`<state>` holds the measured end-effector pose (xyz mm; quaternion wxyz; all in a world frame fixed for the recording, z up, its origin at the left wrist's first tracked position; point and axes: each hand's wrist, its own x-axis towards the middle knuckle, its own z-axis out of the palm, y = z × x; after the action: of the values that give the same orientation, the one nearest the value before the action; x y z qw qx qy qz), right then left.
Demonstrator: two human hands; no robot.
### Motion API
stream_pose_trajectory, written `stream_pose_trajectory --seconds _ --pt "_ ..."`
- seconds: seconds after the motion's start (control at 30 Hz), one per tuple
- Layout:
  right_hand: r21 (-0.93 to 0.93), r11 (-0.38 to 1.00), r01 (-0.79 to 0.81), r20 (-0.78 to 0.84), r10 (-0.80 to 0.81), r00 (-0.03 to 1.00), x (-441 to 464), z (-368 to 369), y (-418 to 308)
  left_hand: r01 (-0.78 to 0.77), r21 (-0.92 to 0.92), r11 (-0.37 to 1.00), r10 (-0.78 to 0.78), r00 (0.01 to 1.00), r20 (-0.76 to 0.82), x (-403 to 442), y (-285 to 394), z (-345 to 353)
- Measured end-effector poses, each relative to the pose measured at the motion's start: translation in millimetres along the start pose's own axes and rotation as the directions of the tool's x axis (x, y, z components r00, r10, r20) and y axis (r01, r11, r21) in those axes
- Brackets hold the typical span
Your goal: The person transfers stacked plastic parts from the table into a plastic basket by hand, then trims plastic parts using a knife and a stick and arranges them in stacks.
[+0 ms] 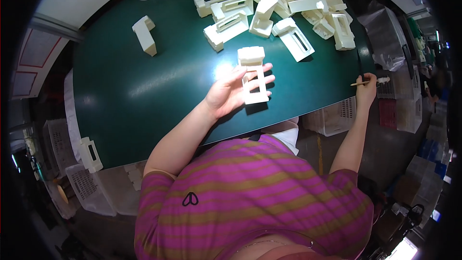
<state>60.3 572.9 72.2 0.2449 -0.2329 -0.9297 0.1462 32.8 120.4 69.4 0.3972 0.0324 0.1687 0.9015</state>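
Gripping with the left hand (226, 94) a cream plastic piece (251, 58), with fingers behind its open window, above the near middle of the green table (178, 91). Pinching with the right hand (367, 83) a thin stick (358, 84) (with something white (383, 80) at its right end), by the near right corner. Can see also similar pieces (263, 18) heaped at far middle and right, a lone piece (146, 38) at far left, another piece (85, 153) at the near left corner.

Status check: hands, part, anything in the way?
Left hand holding cream plastic frame with rectangular opening, above green tabletop. Right hand gripping thin tan stick near tabletop's right edge. Cream plastic parts heaped beyond, clear of both hands.
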Motion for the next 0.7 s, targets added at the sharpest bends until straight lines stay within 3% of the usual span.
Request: stream_pose_trajectory --seconds 0.03,0.07,0.1,0.17,0.23,0.43,0.47,0.53,0.67,0.7 --pt "0.139 0.989 0.044 -0.037 -0.039 0.999 -12 -6 0 0.027 0.034 0.999 -0.027 1.0 0.008 -1 -2 3" --pt "0.42 0.907 -0.045 0.082 0.012 0.997 -27 -12 -4 0.052 0.068 0.996 -0.053 0.999 0.01 -1 -5 5" --pt "0.652 0.741 -0.162 0.213 0.026 0.977 -45 -17 -12 0.074 0.075 0.994 -0.073 0.997 -0.01 -2 -6 8" --pt "0.642 0.763 -0.071 0.218 -0.093 0.972 -84 -35 -58 0.111 0.081 0.991 -0.107 0.993 -0.042 -3 -10 14" --pt "0.625 0.779 -0.061 0.239 -0.116 0.964 -115 -52 -104 0.144 0.142 0.979 -0.135 0.988 -0.068 -2 -19 21" --pt "0.631 0.771 -0.081 0.365 -0.204 0.908 -163 -83 -113 0.391 0.089 0.916 -0.389 0.92 -0.045 -10 -79 50" --pt "0.591 0.807 -0.002 0.347 -0.252 0.903 -167 -88 -114 0.415 0.091 0.905 -0.412 0.91 -0.042 -11 -88 51" --pt "0.515 0.84 0.17 0.312 -0.369 0.875 -171 -92 -113 0.433 0.136 0.891 -0.429 0.901 -0.058 -13 -97 51" --pt "0.463 0.878 0.122 0.345 -0.306 0.887 -186 -97 -108 0.422 0.209 0.882 -0.407 0.907 -0.112 -18 -110 53" --pt "0.437 0.876 0.202 0.274 -0.344 0.898 -188 -96 -106 0.422 0.207 0.883 -0.406 0.906 -0.116 -19 -113 53"
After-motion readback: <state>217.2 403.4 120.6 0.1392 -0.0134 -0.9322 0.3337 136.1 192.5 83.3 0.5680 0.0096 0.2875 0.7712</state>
